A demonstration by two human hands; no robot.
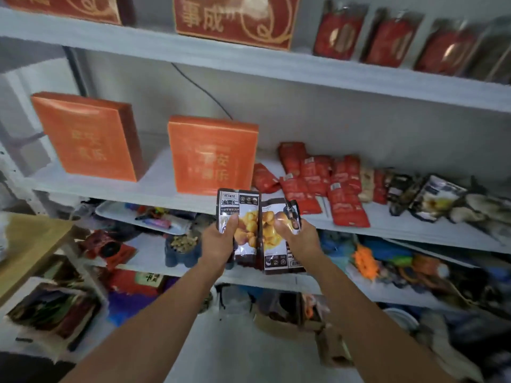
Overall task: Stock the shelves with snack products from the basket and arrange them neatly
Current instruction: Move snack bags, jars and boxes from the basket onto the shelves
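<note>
From the head camera, both arms reach toward the white shelving. The left hand (219, 241) grips a dark chestnut packet (243, 205), thumb across its front and fingers curled behind. The right hand (298, 237) grips a second chestnut packet (276, 261) the same way, with its label band at the bottom. The two packets are upright and side by side, edges touching, in the air in front of the middle shelf (154, 186). On that shelf stand two orange boxes (211, 156), with red snack packets (318, 183) lying to their right.
</note>
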